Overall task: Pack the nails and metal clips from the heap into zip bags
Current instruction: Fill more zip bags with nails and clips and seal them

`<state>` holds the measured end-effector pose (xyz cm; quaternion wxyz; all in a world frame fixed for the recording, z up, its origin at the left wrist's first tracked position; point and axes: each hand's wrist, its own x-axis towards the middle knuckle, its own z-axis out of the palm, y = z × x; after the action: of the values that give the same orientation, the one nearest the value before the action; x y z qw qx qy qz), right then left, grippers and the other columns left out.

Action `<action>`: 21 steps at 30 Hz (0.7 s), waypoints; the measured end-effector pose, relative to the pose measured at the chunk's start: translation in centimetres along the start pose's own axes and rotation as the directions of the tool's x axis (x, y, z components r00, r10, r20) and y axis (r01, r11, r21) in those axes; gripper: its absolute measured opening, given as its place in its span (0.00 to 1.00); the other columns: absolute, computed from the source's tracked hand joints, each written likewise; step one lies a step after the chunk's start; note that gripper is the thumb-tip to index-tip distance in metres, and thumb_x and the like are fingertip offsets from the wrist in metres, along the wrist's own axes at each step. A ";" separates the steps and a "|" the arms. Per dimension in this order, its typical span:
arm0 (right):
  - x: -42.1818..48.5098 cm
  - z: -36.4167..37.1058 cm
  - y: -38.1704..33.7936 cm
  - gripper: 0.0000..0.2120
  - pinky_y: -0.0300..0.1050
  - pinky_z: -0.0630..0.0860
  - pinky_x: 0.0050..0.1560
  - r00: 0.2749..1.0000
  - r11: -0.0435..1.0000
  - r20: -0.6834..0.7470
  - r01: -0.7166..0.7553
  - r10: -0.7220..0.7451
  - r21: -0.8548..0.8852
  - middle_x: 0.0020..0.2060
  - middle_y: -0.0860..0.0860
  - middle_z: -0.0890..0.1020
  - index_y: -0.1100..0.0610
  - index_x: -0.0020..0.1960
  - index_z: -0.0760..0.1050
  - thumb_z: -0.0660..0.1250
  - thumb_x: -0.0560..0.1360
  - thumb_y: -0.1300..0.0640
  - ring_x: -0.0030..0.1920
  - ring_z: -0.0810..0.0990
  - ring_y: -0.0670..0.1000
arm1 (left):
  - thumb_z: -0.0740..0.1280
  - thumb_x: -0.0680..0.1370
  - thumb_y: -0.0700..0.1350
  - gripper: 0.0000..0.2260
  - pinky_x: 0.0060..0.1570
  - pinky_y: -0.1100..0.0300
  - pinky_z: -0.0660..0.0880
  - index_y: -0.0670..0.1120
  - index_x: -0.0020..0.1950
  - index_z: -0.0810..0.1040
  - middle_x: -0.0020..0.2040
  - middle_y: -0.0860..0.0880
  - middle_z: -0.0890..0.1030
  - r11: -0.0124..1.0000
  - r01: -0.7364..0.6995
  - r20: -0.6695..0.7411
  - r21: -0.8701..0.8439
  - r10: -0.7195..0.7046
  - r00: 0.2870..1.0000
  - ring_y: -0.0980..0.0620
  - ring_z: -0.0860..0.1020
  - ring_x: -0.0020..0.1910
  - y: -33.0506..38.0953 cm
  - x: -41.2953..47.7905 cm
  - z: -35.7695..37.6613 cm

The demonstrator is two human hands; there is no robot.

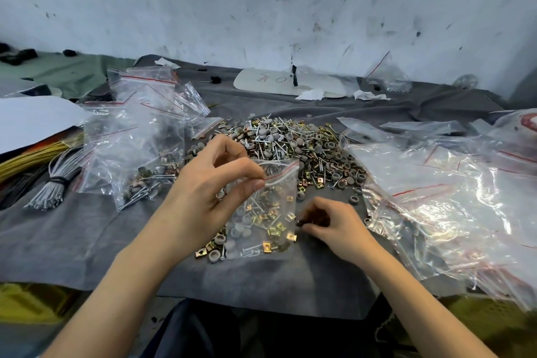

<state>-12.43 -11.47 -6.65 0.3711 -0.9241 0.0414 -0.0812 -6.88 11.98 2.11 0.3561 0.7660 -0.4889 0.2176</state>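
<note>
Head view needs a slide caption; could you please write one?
Left hand holds a part-filled zip bag; right hand pinches a small part beside it.

The heap (290, 142) is shiny metal, silvery and brassy. Under it spreads matt grey cloth (72, 235); just before it, the zip bag (267, 206) is glossy clear plastic.

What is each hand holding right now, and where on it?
The left hand pinches the zip bag at its open top edge. The right hand pinches a small piece beside the bag; its kind cannot be told.
</note>
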 end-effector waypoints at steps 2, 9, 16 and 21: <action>-0.3 -0.5 -0.2 0.11 0.35 0.74 0.43 0.997 0.994 -0.052 0.065 -0.061 0.086 0.37 0.44 0.82 0.49 0.42 0.77 0.73 0.70 0.63 0.39 0.79 0.41 | 0.63 0.78 0.49 0.13 0.41 0.55 0.71 0.42 0.47 0.83 0.46 0.43 0.75 1.000 0.006 0.007 -0.001 -0.006 1.000 0.44 0.76 0.41 0.0 -0.2 0.1; -0.9 -3.3 -3.7 0.15 0.40 0.79 0.46 0.902 0.888 -0.291 0.392 -0.319 0.240 0.42 0.45 0.81 0.49 0.47 0.76 0.72 0.70 0.68 0.43 0.81 0.48 | 0.66 0.78 0.44 0.09 0.44 0.65 0.72 0.40 0.46 0.81 0.46 0.48 0.79 0.998 -0.037 0.039 0.054 0.035 0.999 0.54 0.77 0.44 0.1 -0.2 1.0; -1.3 -4.0 -6.7 0.13 0.35 0.78 0.44 0.829 0.839 -0.407 0.497 -0.384 0.223 0.40 0.45 0.81 0.48 0.45 0.76 0.73 0.68 0.63 0.41 0.81 0.45 | 0.71 0.75 0.37 0.06 0.42 0.62 0.75 0.42 0.51 0.82 0.43 0.51 0.81 0.999 0.023 0.007 0.034 -0.023 1.000 0.55 0.79 0.39 1.4 1.5 1.9; -1.4 -3.9 -6.9 0.11 0.38 0.79 0.44 0.840 0.813 -0.407 0.496 -0.359 0.305 0.40 0.46 0.82 0.47 0.45 0.77 0.74 0.67 0.59 0.41 0.82 0.48 | 0.69 0.76 0.49 0.10 0.42 0.60 0.77 0.44 0.51 0.83 0.43 0.54 0.80 0.990 0.085 -0.002 -0.111 -0.086 0.996 0.56 0.79 0.40 2.1 1.9 2.2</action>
<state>-14.35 -8.91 0.73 0.5104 -0.7864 -0.1262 -0.3242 -7.99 8.60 2.71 0.4090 0.7644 -0.4658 0.1773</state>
